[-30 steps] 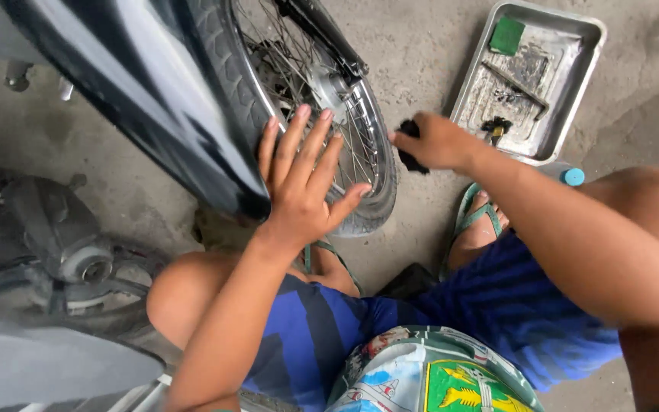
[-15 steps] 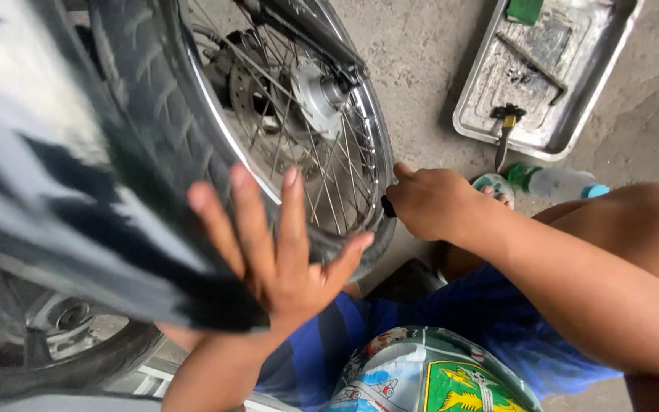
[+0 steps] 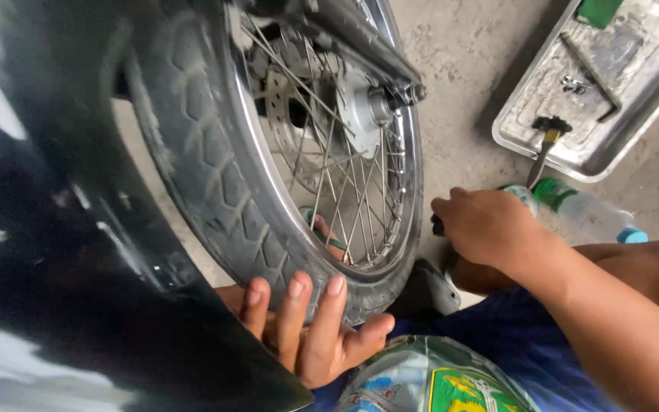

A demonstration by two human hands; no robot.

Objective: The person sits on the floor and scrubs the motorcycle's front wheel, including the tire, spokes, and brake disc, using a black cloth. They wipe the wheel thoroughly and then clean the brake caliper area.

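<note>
**Hands at a motorcycle wheel**

A dark mudguard [image 3: 55, 252] fills the left and near side, blurred. Behind it stands the spoked wheel [image 3: 322, 175], its knobbed black tyre [image 3: 200, 175] upright on the concrete floor [image 3: 459, 53]. At the far right lies a metal tray [image 3: 654, 149] with tools in it; a brush [image 3: 547, 141] hangs over its near rim. Just near of the tray lies a clear plastic bottle [image 3: 585, 210]. The left hand [image 3: 310, 328] rests flat against the near part of the tyre, fingers spread apart, gripping nothing. The right hand [image 3: 486, 225], right of the rim, is curled together around a small dark object [image 3: 438, 226], too hidden to identify.
</note>
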